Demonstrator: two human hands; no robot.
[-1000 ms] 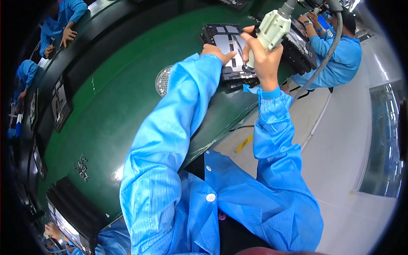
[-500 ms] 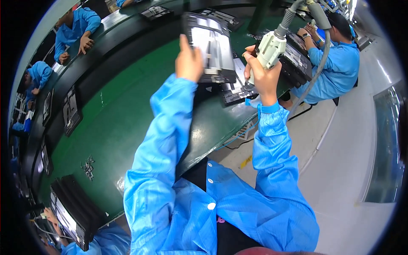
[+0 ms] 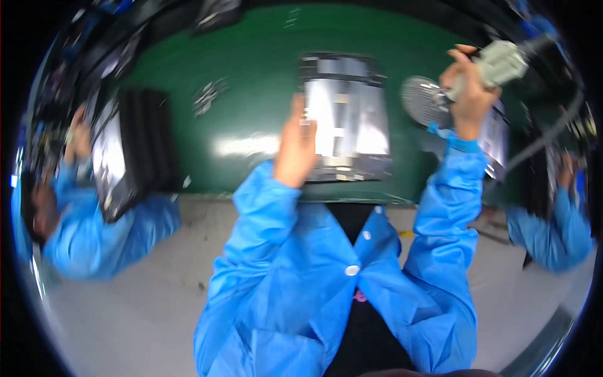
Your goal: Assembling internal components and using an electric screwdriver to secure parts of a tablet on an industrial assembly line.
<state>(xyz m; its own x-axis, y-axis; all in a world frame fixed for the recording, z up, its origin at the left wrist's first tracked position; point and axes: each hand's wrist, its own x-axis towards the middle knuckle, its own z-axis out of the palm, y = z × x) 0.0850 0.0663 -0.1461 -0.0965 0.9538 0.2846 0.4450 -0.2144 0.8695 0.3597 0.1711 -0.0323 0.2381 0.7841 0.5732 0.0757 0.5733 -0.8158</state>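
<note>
My left hand (image 3: 296,149) grips the left edge of a flat electronic panel (image 3: 369,119) with a black frame and silver plates. The panel is low over the green table in front of me, and I cannot tell whether it touches it. In my right hand (image 3: 472,103) is a pale powered screwdriver (image 3: 501,63) with a cable, its tip hidden. Left of that hand sits a round dish (image 3: 424,100), its small contents blurred. Behind the right forearm another silver and black panel (image 3: 496,141) partly shows.
A small pile of screws (image 3: 209,95) lies on the green table (image 3: 251,75). At the left, a stack of black trays (image 3: 147,141) stands beside a co-worker (image 3: 113,242). Another person (image 3: 556,220) sits at the right. More panels (image 3: 217,12) lie along the far side.
My view has swung left, bringing the dish into sight. The left hand has brought its panel away from the panel stacks at the right to in front of me. The screwdriver stays in my right hand.
</note>
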